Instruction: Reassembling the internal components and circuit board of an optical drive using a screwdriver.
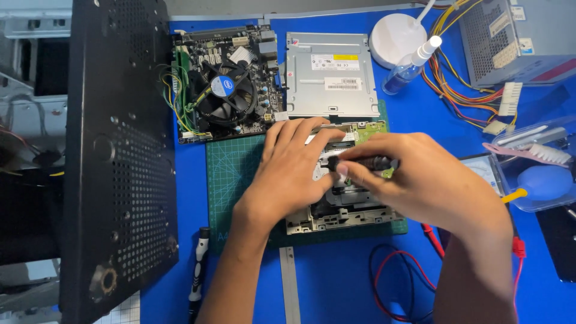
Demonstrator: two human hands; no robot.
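An opened optical drive (345, 215) lies on a green cutting mat (231, 171) in the middle of the blue work surface. My left hand (288, 174) rests flat on the drive's top, fingers spread. My right hand (420, 180) grips a small black screwdriver (366, 163) held sideways, its tip pointing left over the drive next to my left fingers. A green circuit board (372, 128) shows at the drive's far edge. The drive's metal cover (330, 75) lies behind it.
A motherboard with a fan cooler (225, 84) sits at the back left. A black perforated case panel (117, 156) stands at the left. A spray bottle (411, 63), a power supply with coloured cables (516, 36), a blue air blower (543, 183), a second screwdriver (198, 270) and red and black leads (402, 282) lie around.
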